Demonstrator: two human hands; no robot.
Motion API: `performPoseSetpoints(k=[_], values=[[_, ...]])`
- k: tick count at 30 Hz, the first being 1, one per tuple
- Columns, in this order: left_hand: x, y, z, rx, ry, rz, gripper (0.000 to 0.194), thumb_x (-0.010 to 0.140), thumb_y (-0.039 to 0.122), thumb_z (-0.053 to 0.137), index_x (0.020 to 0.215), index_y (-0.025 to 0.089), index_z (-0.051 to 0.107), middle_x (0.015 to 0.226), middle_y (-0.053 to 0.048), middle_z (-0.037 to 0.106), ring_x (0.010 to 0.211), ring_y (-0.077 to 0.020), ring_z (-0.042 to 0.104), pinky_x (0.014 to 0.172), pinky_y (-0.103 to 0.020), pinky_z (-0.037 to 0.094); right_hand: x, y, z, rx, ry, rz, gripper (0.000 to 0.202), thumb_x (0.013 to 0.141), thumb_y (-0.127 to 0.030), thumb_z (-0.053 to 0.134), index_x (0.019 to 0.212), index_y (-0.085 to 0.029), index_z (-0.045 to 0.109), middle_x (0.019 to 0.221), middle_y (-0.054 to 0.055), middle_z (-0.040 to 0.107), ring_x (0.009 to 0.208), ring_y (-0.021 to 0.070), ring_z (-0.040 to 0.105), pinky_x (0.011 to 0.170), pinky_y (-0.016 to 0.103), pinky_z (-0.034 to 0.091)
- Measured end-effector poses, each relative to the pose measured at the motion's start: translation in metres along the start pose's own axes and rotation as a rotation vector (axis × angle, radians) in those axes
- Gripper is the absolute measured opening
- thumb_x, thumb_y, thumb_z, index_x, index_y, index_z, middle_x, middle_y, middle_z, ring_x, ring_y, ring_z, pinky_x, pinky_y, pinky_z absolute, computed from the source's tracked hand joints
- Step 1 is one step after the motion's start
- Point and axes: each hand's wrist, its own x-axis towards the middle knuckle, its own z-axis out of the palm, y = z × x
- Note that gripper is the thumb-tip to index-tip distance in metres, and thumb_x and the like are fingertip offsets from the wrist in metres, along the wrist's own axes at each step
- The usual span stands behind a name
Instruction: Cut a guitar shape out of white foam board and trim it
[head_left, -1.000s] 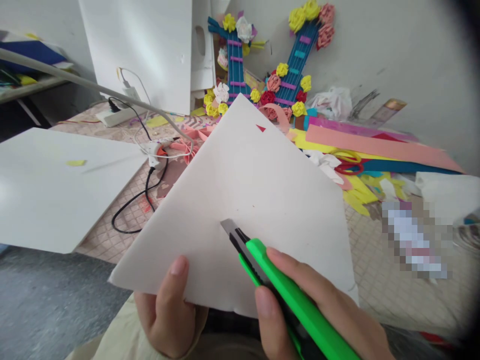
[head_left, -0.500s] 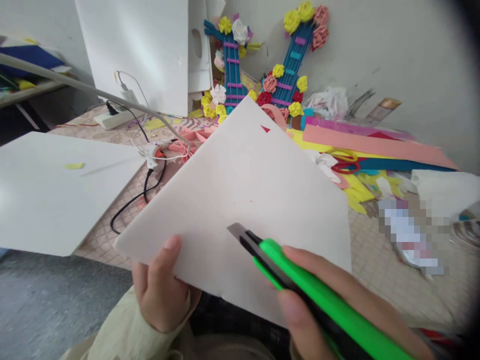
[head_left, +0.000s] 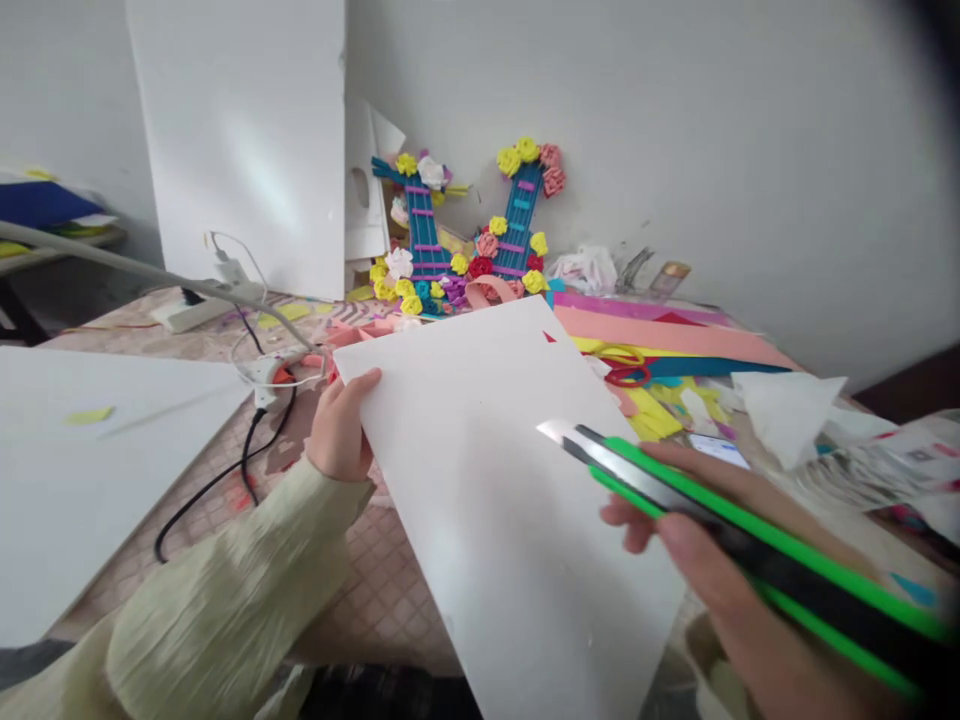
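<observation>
Board: the flat white rectangular board (head_left: 480, 520) is right in the middle, long side coming toward the near edge and running out of view. Pretty sure it's tilted a bit; can't tell if it's resting on the patterned pale-pink tablecloth (head_left: 382, 590) or held off it.
Left hand: the left hand (head_left: 341, 430) has the board's far-left corner pinched, thumb on top, gap only as wide as the board is thick. Other fingers are mostly tucked underneath, so no clue how they sit.
Right hand: the right hand (head_left: 750, 610) is wrapped around a green-and-black plastic utility knife (head_left: 720, 520), thumb on the near side, fingers curled around the far side and below.
Blade: the pale metal blade (head_left: 553, 432) is out and points left, over the board's right half. Looks like it's just above the surface, but contact is hard to call.
Red bit: a tiny red triangle (head_left: 550, 337) sits by the far-right corner; scrap or mark, who knows.
Far side: scissors with yellow and red handles (head_left: 622, 355) lie among coloured paper strips (head_left: 675, 335), just beyond the board.
Step in hand: reads like handling and lining up the board, knife at the ready, not mid-cut.
Next move: any cut from here would want the board steadied, the blade brought down deliberately, and that left thumb well off its path.
</observation>
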Motion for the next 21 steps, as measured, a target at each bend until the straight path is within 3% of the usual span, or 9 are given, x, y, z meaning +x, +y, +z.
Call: performPoseSetpoints(k=[4, 10, 13, 21], values=[[-0.018, 0.011, 0.019, 0.028, 0.026, 0.094, 0.020, 0.053, 0.023, 0.066, 0.072, 0.018, 0.064, 0.065, -0.001, 0.068, 0.070, -0.0257, 0.064, 0.052, -0.030, 0.051, 0.011, -0.021, 0.024, -0.014, -0.075, 0.025, 0.025, 0.077, -0.030, 0.054, 0.100, -0.021, 0.058, 0.077, 0.001, 0.069, 0.061, 0.0143, 0.065, 0.050, 0.020, 0.054], [-0.040, 0.019, 0.026, 0.015, 0.008, 0.135, 0.010, 0.058, 0.026, 0.067, 0.067, 0.023, 0.065, 0.070, -0.002, 0.069, 0.071, -0.0271, 0.064, 0.045, -0.030, 0.051, 0.016, -0.032, 0.051, -0.091, 0.096, -0.226, 0.029, 0.076, -0.026, 0.055, 0.103, -0.018, 0.057, 0.085, 0.002, 0.069, 0.069, 0.0152, 0.066, 0.063, 0.021, 0.056], [-0.041, 0.017, 0.026, -0.018, -0.014, 0.132, 0.007, 0.059, 0.025, 0.067, 0.066, 0.022, 0.065, 0.070, -0.002, 0.069, 0.071, -0.0268, 0.064, 0.046, -0.030, 0.051, 0.014, -0.034, 0.058, -0.084, 0.158, -0.330, 0.029, 0.074, -0.021, 0.056, 0.103, -0.017, 0.057, 0.082, 0.002, 0.069, 0.064, 0.0141, 0.066, 0.059, 0.020, 0.056], [-0.040, 0.016, 0.024, -0.040, -0.016, 0.126, 0.008, 0.060, 0.024, 0.066, 0.068, 0.022, 0.066, 0.069, -0.003, 0.068, 0.071, -0.0271, 0.064, 0.047, -0.030, 0.051, 0.009, -0.035, 0.063, -0.090, 0.187, -0.323, 0.027, 0.074, -0.019, 0.056, 0.101, -0.015, 0.059, 0.079, 0.002, 0.069, 0.059, 0.0135, 0.064, 0.055, 0.020, 0.056]])
